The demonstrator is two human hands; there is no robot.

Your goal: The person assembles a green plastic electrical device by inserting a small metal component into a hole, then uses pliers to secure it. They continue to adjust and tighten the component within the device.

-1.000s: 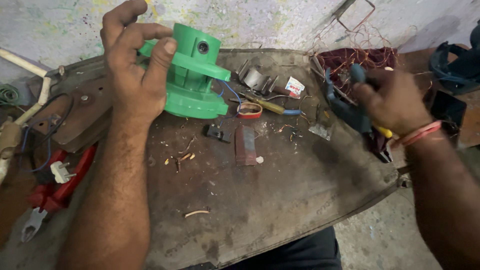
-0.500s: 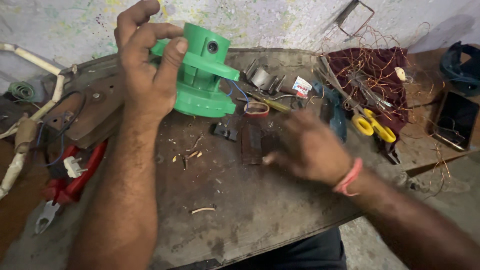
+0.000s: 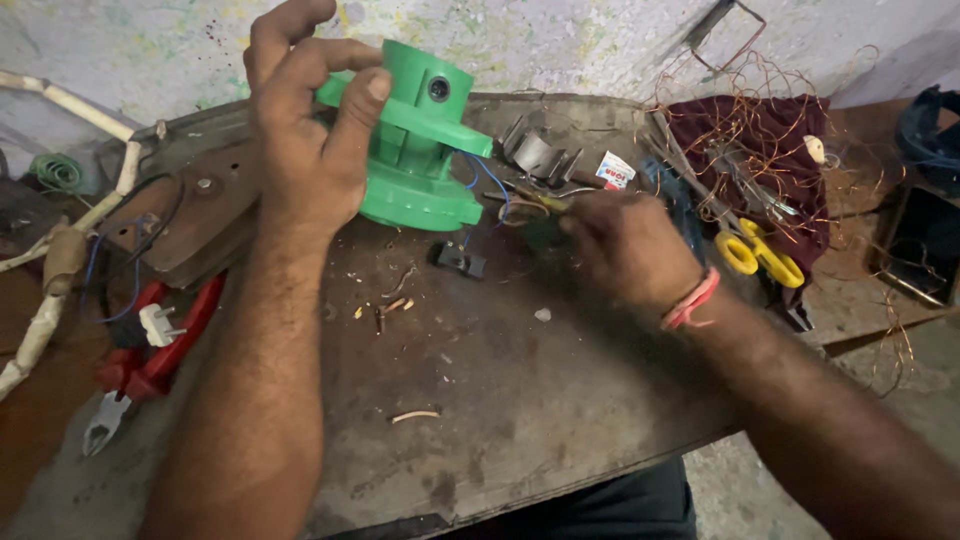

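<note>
Green housing (image 3: 420,150) propped on the bench (image 3: 520,400), left hand (image 3: 305,140) wrapped tight round it, right hand (image 3: 625,245) just beside, pinching a screwdriver (image 3: 540,199), blue wires (image 3: 487,180) between them

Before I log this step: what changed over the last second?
The right hand let go of the dark tool it held at the right and moved left to the small parts beside the green housing. The left hand still grips that housing.
</note>
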